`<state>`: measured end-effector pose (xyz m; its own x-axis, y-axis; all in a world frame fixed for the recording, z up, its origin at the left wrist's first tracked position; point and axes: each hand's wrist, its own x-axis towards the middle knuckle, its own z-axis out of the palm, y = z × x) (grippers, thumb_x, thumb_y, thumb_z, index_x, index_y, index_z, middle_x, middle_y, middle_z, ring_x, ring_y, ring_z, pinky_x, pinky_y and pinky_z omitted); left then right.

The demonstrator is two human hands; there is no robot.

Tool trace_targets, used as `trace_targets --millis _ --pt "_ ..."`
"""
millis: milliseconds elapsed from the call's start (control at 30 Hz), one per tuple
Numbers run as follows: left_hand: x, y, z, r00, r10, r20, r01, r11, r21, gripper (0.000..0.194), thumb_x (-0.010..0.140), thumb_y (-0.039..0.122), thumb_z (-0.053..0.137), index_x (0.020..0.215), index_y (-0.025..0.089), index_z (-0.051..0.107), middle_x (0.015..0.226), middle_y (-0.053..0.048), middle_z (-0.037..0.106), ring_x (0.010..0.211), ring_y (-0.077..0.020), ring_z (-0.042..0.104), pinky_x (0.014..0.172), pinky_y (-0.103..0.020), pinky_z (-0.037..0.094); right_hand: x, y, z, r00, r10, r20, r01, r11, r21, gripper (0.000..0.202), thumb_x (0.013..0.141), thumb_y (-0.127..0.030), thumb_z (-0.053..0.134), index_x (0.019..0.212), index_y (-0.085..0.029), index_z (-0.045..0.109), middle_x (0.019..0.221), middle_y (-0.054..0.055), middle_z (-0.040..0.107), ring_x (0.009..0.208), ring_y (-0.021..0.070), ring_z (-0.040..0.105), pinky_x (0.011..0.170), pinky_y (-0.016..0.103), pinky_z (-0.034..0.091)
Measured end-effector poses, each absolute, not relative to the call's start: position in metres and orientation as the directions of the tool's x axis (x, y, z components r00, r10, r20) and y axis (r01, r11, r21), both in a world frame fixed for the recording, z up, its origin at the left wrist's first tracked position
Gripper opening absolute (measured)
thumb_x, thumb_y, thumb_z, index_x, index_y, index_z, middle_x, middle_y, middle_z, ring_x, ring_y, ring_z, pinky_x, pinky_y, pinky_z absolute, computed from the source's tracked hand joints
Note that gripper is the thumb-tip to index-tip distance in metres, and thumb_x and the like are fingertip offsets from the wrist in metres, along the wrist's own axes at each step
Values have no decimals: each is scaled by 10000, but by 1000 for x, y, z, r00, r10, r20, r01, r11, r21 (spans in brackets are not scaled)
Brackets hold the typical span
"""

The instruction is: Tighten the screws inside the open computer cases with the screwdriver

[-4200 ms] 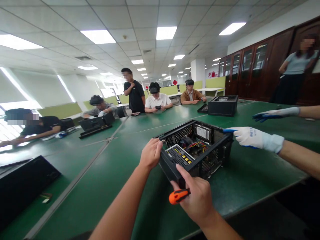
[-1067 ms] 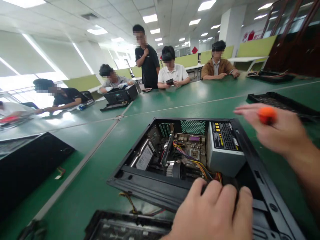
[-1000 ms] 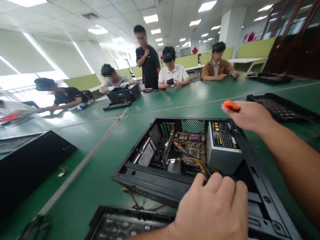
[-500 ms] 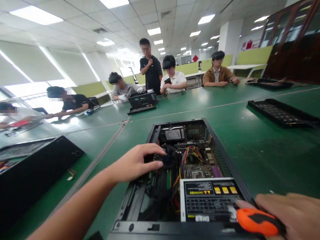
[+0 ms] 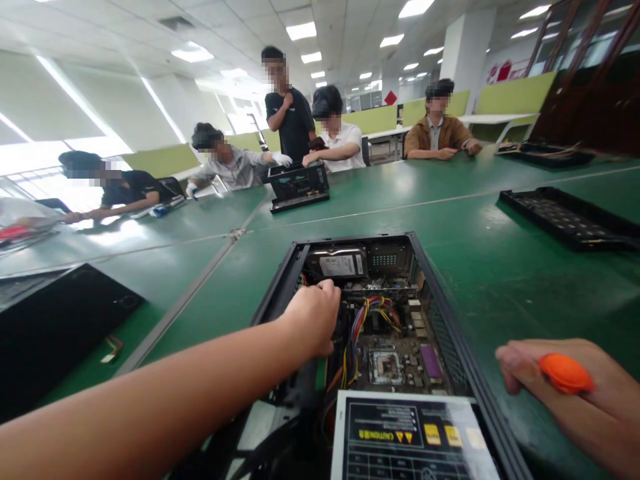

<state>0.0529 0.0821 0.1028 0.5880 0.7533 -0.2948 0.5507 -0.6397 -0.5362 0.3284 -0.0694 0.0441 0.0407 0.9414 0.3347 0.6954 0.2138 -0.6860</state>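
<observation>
An open black computer case (image 5: pixel 453 347) lies in front of me, with a hard drive (image 5: pixel 340 265) at its far end, coloured cables (image 5: pixel 361 320) in the middle and a labelled power supply (image 5: pixel 410 437) at the near end. My left hand (image 5: pixel 313 317) reaches inside at the left, fingers curled down around a dark part that I cannot make out. To the right of the case, my right hand (image 5: pixel 560 373) is wrapped round a tool with an orange handle (image 5: pixel 566 373), held just above the table.
Another black case (image 5: pixel 70 327) stands at the left on the green table (image 5: pixel 500 280), a loose connector (image 5: pixel 111 350) beside it. A black panel (image 5: pixel 565 217) lies at the right. Several people sit or stand across the table around a smaller black case (image 5: pixel 300 187).
My left hand has closed its fingers and moved down into the case. My right hand has moved off the power supply, out to the right, with the orange tool. The view has shifted.
</observation>
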Motion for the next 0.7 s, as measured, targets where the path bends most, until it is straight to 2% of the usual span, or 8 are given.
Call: trace_targets --millis 67,200,300,467,600,700 --pt "54 81 114 611 747 -261 554 -639 -533 628 622 437 777 1091 50 620 1045 -188 608 806 -279 637 697 -378 538 334 -67 38 -27 959 283 647 232 -726 443 976 -425 417 590 -225 504 520 -47 506 439 113 517 454 203 425" --pt "58 70 140 682 720 -129 533 -610 -587 651 641 276 730 1231 67 553 1229 -206 551 1013 -325 585 839 -413 514 338 -68 37 -8 955 295 613 238 -754 440 987 -408 415 603 -223 523 497 -51 485 422 102 490 448 197 396" --pt "60 62 157 670 740 -64 587 -581 -564 675 640 258 669 1277 84 525 1257 -193 544 1031 -321 575 809 -407 519 335 -67 45 -31 956 293 598 253 -760 475 985 -423 416 575 -217 542 488 -44 491 414 94 498 441 194 387" --pt "67 59 182 661 741 -118 644 -641 -418 695 602 391 660 1245 149 555 1194 -144 589 1019 -332 597 794 -419 525 335 -66 49 -57 954 296 587 271 -762 469 990 -415 408 587 -220 552 508 -41 509 439 96 518 465 197 394" --pt "80 57 192 623 752 -215 723 -658 -210 741 627 636 609 1220 193 566 1096 -100 640 908 -307 652 789 -426 537 339 -68 43 -52 956 290 594 263 -760 446 993 -395 419 603 -224 551 524 -44 513 455 101 511 479 205 392" --pt "94 55 184 654 708 -266 711 -695 -103 735 625 710 578 1150 195 593 1049 -90 662 883 -301 665 784 -415 540 340 -70 41 -34 958 286 588 251 -769 450 993 -407 417 602 -225 548 524 -43 502 459 104 504 481 210 388"
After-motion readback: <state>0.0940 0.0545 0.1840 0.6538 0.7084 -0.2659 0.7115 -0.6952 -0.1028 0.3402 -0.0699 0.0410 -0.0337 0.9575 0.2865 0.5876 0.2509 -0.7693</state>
